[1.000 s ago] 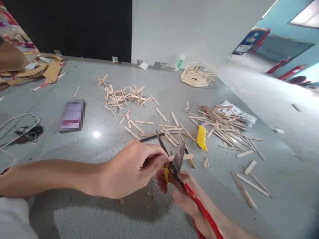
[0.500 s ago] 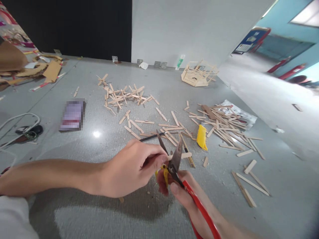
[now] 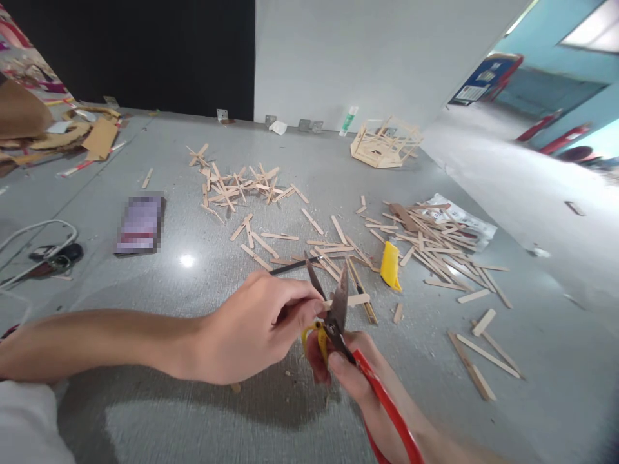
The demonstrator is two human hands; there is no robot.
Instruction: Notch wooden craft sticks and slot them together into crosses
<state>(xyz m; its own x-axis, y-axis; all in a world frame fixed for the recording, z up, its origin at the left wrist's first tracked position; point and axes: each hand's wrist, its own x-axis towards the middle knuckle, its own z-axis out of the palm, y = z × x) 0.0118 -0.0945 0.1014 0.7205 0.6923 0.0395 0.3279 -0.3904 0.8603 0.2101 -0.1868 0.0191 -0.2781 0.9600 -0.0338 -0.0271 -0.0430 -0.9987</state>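
My left hand [image 3: 271, 325] pinches one end of a wooden popsicle stick [image 3: 358, 300] between thumb and fingers. The stick runs across between the parted blades of the scissors [image 3: 340, 309], and its rounded end sticks out to the right. My right hand [image 3: 353, 370] is closed around the scissors, which have red handles and a yellow part near the pivot. Part of the handles and some of my right fingers are hidden. Just beyond the blades, on the floor, lie more popsicle sticks [image 3: 331, 249] and a thin black strip [image 3: 294, 265].
A yellow utility knife [image 3: 389, 265] lies right of the scissors, near a heap of sticks [image 3: 435, 248] on a plastic bag. Farther back stand a stick frame [image 3: 384, 145] and a pile of stick pieces [image 3: 236, 187]. A blurred purple box [image 3: 140, 222] and a cable [image 3: 43, 225] lie left.
The scissor blades have drawn slightly closer together around the stick. My left hand has stayed almost still; the view has shifted a little.
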